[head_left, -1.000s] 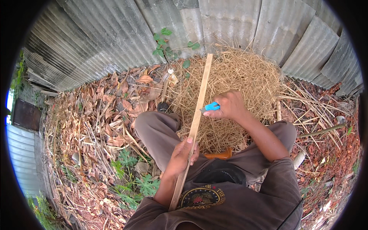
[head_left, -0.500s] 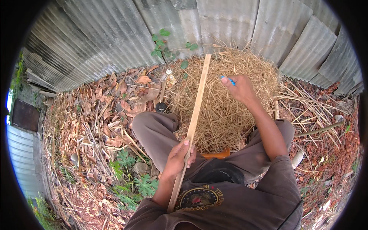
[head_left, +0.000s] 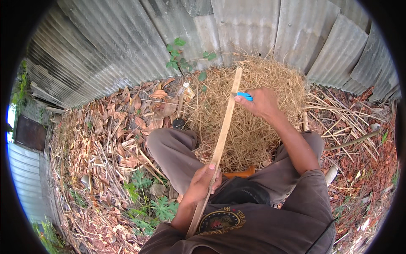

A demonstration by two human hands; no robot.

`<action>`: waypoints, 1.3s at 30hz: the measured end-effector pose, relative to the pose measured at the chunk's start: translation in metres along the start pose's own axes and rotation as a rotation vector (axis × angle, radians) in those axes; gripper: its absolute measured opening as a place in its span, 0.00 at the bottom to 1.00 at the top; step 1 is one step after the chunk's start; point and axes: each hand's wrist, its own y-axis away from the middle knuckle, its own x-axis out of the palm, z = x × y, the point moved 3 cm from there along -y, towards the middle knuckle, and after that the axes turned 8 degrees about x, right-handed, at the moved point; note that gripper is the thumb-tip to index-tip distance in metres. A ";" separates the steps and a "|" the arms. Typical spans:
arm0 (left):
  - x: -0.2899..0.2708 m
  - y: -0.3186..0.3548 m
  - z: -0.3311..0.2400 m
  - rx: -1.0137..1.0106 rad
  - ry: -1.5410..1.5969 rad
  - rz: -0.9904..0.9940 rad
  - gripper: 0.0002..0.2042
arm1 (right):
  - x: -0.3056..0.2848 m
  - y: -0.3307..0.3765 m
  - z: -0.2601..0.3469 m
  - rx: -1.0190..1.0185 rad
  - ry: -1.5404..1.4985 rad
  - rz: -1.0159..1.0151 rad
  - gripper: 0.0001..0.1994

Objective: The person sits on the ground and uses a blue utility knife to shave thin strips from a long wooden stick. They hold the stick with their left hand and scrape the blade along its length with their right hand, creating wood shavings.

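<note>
A long thin bamboo strip (head_left: 223,135) runs from my chest up toward the corrugated wall. My left hand (head_left: 204,182) grips it low down, near my lap. My right hand (head_left: 261,103) holds a blue-handled knife (head_left: 244,96), whose blade touches the strip's right edge near the top. Behind the strip lies a heap of pale shavings (head_left: 253,127) between my knees.
A corrugated metal wall (head_left: 237,29) curves round the back. Dry leaves (head_left: 118,131) cover the ground at left, with small green plants (head_left: 148,203). Cut bamboo slivers (head_left: 338,114) lie at right. An orange object (head_left: 241,173) sits by my lap.
My right hand with the knife moved up and away from the strip, then came back to its edge near the top. My left hand kept its grip.
</note>
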 end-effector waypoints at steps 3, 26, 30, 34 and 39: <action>-0.013 -0.010 -0.004 -0.018 0.096 -0.117 0.19 | 0.021 0.042 0.045 -0.237 -0.011 0.104 0.38; -0.012 -0.015 -0.010 -0.046 0.021 -0.080 0.20 | 0.034 0.006 0.020 -0.251 0.067 -0.179 0.38; 0.024 0.015 -0.005 -0.094 0.081 0.130 0.18 | 0.002 -0.061 -0.072 0.302 0.100 -0.105 0.43; 0.033 0.014 -0.008 -0.049 -0.006 0.201 0.18 | 0.001 -0.072 -0.115 0.514 -0.146 -0.219 0.44; -0.027 0.007 -0.016 -0.041 0.029 -0.090 0.13 | 0.002 -0.036 -0.047 0.282 -0.198 -0.106 0.42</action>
